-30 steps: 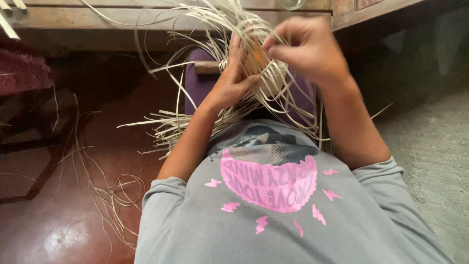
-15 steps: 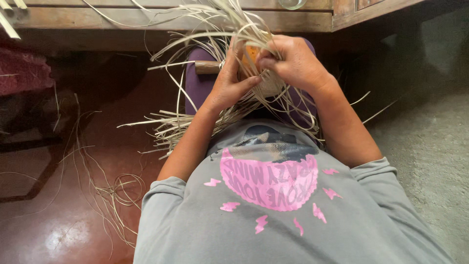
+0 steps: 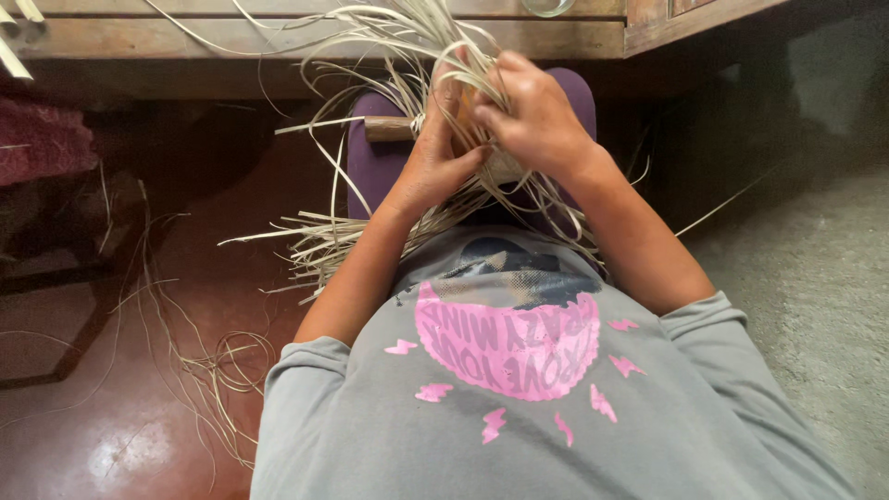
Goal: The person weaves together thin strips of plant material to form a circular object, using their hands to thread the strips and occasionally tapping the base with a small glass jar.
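Head view, looking down the person's front. The glossy reddish-brown floor [image 3: 111, 407] fills the left of the frame, and a grey rough mat or carpet [image 3: 815, 278] covers the right. A long brown wooden desk [image 3: 278, 32] runs along the top edge. The grey long-sleeved shirt with a pink print [image 3: 519, 389] occupies the lower centre; purple-clad thighs [image 3: 370, 171] show above it.

The bundle of pale, flat straw-coloured weaving strips [image 3: 417, 56] rests in the lap, fanning upward towards the desk and spilling left over the thigh; a partly woven core sits between the two hands, largely hidden. Loose thin strips [image 3: 213, 370] lie coiled on the floor at lower left.

The left hand [image 3: 431, 167] is closed around the strips from the left, fingers clenched on the bundle. The right hand [image 3: 537, 120] presses against it from the right, its fingers [image 3: 491, 106] curled and pinching strips at the core. A short brown wooden stick [image 3: 389, 128] lies across the left thigh, just beside the left hand.
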